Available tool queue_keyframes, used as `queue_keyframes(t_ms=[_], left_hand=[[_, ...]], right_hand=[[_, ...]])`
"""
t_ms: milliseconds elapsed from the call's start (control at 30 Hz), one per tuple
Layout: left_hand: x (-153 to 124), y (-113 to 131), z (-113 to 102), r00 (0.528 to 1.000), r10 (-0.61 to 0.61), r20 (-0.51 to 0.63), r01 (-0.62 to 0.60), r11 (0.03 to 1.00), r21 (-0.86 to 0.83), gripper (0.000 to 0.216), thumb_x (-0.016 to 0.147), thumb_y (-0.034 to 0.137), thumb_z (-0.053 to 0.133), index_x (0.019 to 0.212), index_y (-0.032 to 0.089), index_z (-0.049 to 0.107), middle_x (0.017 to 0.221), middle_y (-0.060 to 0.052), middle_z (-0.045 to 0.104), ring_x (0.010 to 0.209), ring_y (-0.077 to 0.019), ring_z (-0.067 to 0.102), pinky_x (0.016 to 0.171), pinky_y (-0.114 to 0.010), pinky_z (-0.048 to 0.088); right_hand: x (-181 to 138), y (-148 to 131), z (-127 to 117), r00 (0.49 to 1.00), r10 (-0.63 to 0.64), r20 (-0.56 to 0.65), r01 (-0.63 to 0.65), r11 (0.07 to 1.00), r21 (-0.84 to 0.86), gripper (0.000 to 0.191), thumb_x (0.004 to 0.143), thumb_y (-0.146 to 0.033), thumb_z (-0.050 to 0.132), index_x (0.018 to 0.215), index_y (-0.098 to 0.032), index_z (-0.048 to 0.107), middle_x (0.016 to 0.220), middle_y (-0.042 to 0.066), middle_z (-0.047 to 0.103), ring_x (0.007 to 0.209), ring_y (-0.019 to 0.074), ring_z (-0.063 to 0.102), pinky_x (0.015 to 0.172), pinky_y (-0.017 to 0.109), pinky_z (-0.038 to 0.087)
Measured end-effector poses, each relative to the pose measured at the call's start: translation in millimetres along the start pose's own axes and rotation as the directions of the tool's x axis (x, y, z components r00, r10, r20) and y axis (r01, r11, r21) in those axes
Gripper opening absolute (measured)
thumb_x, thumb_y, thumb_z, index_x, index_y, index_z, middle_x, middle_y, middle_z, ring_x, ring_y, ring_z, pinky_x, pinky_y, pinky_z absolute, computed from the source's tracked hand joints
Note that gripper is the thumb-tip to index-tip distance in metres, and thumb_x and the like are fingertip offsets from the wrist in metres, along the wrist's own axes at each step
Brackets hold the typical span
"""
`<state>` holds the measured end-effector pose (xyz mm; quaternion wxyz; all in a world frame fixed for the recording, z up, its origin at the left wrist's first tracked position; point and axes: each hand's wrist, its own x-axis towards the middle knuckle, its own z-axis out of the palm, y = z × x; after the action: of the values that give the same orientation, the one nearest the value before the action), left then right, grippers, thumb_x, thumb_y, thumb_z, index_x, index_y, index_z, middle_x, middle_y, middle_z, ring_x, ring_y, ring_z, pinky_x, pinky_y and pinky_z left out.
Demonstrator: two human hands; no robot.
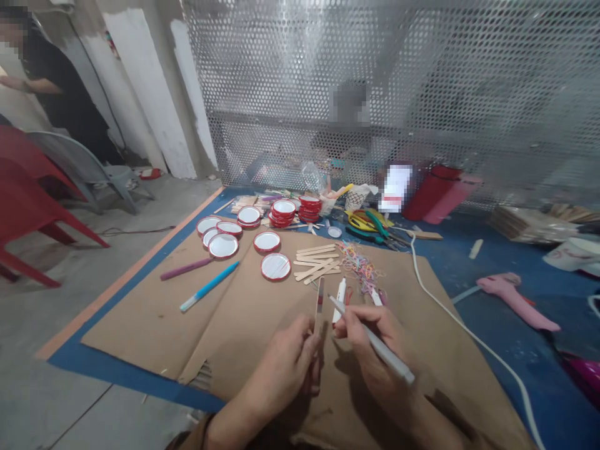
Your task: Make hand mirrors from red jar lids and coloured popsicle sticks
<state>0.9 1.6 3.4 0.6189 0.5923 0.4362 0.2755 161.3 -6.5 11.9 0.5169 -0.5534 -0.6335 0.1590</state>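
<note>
My left hand [293, 356] pinches a wooden craft stick [320, 306] upright; a dark red band and a greyish patch mark its upper part. In my right hand [375, 350] is a grey marker pen [389, 359], its tip pointing at the stick but apart from it. Just beyond my right fingers a white marker [340, 300] lies on the cardboard. Further off are a loose pile of plain craft sticks [316, 261] and a tangle of coloured rubber bands or threads [360, 265]. A second white pen [376, 296] is partly hidden behind my right hand.
Red-rimmed jar lids [275, 266] lie left of the sticks, near a blue pen [210, 286] and a purple pen [186, 269]. Pliers [370, 225] sit at the back. On the right are a white cable [450, 319] and a pink glue gun [520, 300]. A person [60, 87] stands far left.
</note>
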Motion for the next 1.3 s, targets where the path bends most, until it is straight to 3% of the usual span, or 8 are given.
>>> queue_keyframes(t_ms=[167,300,567,733,833,967,1133,1300], left_hand=[[-0.2,-3.4,-0.2,1.0,0.007,-0.013,-0.007,1.0,-0.023,0.026,0.096,0.047,0.039,0.085,0.023,0.04,0.053,0.007,0.05,0.042,-0.0103,0.049,0.044,-0.02,0.042],[0.0,-3.2,0.0,1.0,0.0,-0.018,-0.001,0.999,-0.045,0.029,0.095,0.05,0.04,0.087,0.023,0.043,0.053,0.006,0.051,0.042,-0.0104,0.049,0.045,-0.02,0.041],[1.0,-3.8,1.4,1.0,0.005,0.007,-0.005,0.999,-0.047,0.033,0.095,0.051,0.036,0.084,0.022,0.043,0.05,0.006,0.049,0.041,-0.0098,0.047,0.043,-0.018,0.036],[0.1,-2.0,0.9,1.0,0.001,0.011,-0.001,0.998,-0.063,0.035,0.095,0.054,0.036,0.088,0.021,0.045,0.053,0.006,0.05,0.043,-0.01,0.049,0.044,-0.019,0.038],[0.0,-1.5,0.6,1.0,0.011,0.006,-0.011,0.999,-0.041,0.035,0.095,0.054,0.037,0.088,0.021,0.046,0.051,0.006,0.049,0.042,-0.0096,0.048,0.044,-0.019,0.037],[0.3,-3.2,0.3,0.999,0.038,0.009,-0.038,0.999,-0.03,0.033,0.096,0.05,0.036,0.088,0.021,0.047,0.05,0.006,0.049,0.044,-0.0098,0.048,0.047,-0.019,0.037],[0.0,-3.1,0.3,0.999,0.046,0.022,-0.046,0.999,-0.021,0.035,0.097,0.052,0.034,0.09,0.02,0.048,0.05,0.006,0.048,0.044,-0.0101,0.047,0.047,-0.019,0.037],[-0.3,-1.5,0.7,0.999,0.04,0.021,-0.039,0.998,-0.052,0.038,0.095,0.054,0.035,0.092,0.02,0.051,0.053,0.006,0.047,0.046,-0.011,0.047,0.049,-0.021,0.04]], right_hand=[[1.1,-2.6,0.3,1.0,-0.011,0.028,0.012,0.999,-0.04,0.019,0.093,-0.035,0.056,0.084,-0.02,0.064,0.065,0.0,0.066,0.053,0.013,0.063,0.05,0.022,0.05],[-2.2,5.7,-3.9,1.0,0.018,-0.01,-0.018,1.0,-0.023,0.02,0.095,-0.032,0.052,0.081,-0.021,0.06,0.066,0.0,0.065,0.062,0.0139,0.065,0.052,0.022,0.049],[-2.1,2.0,-6.5,0.965,-0.26,-0.026,0.256,0.961,-0.103,0.007,0.091,-0.022,0.058,0.097,-0.022,0.062,0.078,0.002,0.068,0.068,0.0151,0.067,0.062,0.026,0.054],[-0.6,-7.8,-10.2,0.955,-0.291,-0.056,0.282,0.95,-0.132,0.011,0.092,-0.02,0.057,0.1,-0.024,0.062,0.082,0.003,0.069,0.071,0.0155,0.067,0.066,0.027,0.055],[-0.8,-11.8,-14.0,0.956,-0.292,-0.002,0.287,0.941,-0.178,0.009,0.093,-0.025,0.055,0.091,-0.022,0.063,0.071,0.001,0.067,0.06,0.0146,0.064,0.057,0.026,0.052],[5.6,-20.3,-17.7,0.894,-0.429,0.126,0.446,0.875,-0.187,0.018,0.091,-0.02,0.052,0.075,-0.022,0.06,0.056,-0.002,0.061,0.048,0.012,0.058,0.047,0.025,0.043],[10.8,-25.5,-16.7,0.856,-0.51,0.088,0.516,0.829,-0.218,0.016,0.089,-0.016,0.053,0.075,-0.022,0.057,0.052,-0.004,0.056,0.043,0.0113,0.052,0.045,0.025,0.04],[6.4,-20.5,-16.5,0.865,-0.481,0.141,0.502,0.835,-0.224,0.015,0.091,-0.018,0.052,0.078,-0.023,0.056,0.057,-0.003,0.059,0.049,0.0122,0.057,0.05,0.025,0.045]])
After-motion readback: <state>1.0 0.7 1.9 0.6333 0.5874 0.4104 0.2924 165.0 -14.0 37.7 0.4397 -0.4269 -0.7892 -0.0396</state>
